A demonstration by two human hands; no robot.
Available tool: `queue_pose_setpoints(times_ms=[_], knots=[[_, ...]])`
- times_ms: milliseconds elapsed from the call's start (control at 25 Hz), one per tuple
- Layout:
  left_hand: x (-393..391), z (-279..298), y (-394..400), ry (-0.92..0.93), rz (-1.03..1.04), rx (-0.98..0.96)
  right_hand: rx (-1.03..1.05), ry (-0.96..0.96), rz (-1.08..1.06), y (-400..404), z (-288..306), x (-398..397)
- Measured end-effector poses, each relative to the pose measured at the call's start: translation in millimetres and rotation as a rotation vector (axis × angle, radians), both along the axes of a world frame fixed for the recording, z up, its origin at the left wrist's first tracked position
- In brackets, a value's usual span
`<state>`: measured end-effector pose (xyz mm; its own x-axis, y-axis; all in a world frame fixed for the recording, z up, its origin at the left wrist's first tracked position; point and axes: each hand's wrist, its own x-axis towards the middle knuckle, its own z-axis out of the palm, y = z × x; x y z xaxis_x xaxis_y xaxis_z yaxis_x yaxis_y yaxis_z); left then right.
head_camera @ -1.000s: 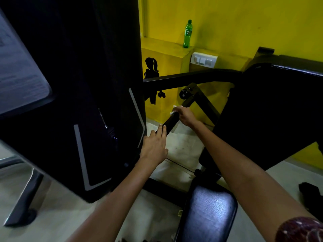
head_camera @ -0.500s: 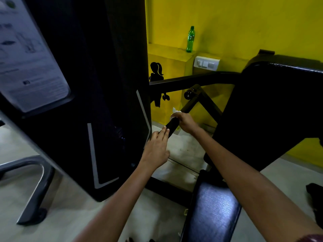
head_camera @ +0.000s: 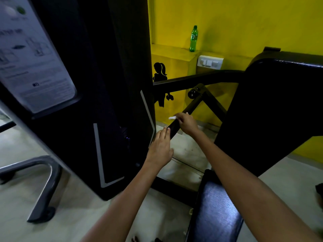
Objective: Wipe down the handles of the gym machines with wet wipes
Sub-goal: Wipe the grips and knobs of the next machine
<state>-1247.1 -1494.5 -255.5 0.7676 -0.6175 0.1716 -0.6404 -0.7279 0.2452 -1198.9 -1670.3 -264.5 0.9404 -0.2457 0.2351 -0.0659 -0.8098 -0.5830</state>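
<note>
A black padded handle (head_camera: 173,127) slants down from the machine's pivot toward the weight-stack cover. My right hand (head_camera: 186,124) curls over the handle's upper part and holds a white wet wipe (head_camera: 172,117), whose end sticks out to the left of my fingers. My left hand (head_camera: 160,147) lies just below, fingers straight, with the fingertips touching the handle's lower end. Most of the wipe is hidden under my right hand.
The black weight-stack cover (head_camera: 97,102) with an instruction placard (head_camera: 31,56) fills the left. A large black back pad (head_camera: 272,109) stands at the right, a blue-black seat (head_camera: 215,212) below it. A green bottle (head_camera: 193,39) stands on a yellow ledge. A grey frame foot (head_camera: 42,187) rests on the floor at left.
My right hand slid with the wipe a little down the handle and back up. The left hand stayed at the lower end. The view shifted right and down slightly.
</note>
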Motion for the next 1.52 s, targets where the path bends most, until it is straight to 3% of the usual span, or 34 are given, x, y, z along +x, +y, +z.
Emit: queue_pose_setpoints(times_ms=[280, 400, 560, 720, 960, 1200, 1400, 1520], knots=[[1, -1, 1, -0.007, 0.024, -0.144, 0.097, -0.165, 0.050, 16, 0, -23], [1, -1, 3, -0.004, 0.010, -0.170, -0.028, -0.053, 0.110, 8, 8, -18], [5, 0, 9, 0.025, -0.023, -0.166, -0.062, 0.029, 0.016, 12, 8, -7], [4, 4, 12, 0.036, -0.042, -0.120, 0.037, -0.040, -0.103, 25, 11, -16], [6, 1, 19, 0.157, -0.028, -0.293, 0.017, -0.191, -0.095, 48, 4, -41], [3, -3, 28, 0.053, -0.081, -0.286, 0.029, -0.158, -0.245, 62, 4, -31], [1, -9, 34, 0.026, -0.078, -0.250, 0.080, -0.255, -0.156, 72, -2, -55], [-3, -11, 33, 0.017, -0.061, -0.120, 0.052, -0.228, -0.164, 65, 1, -45]])
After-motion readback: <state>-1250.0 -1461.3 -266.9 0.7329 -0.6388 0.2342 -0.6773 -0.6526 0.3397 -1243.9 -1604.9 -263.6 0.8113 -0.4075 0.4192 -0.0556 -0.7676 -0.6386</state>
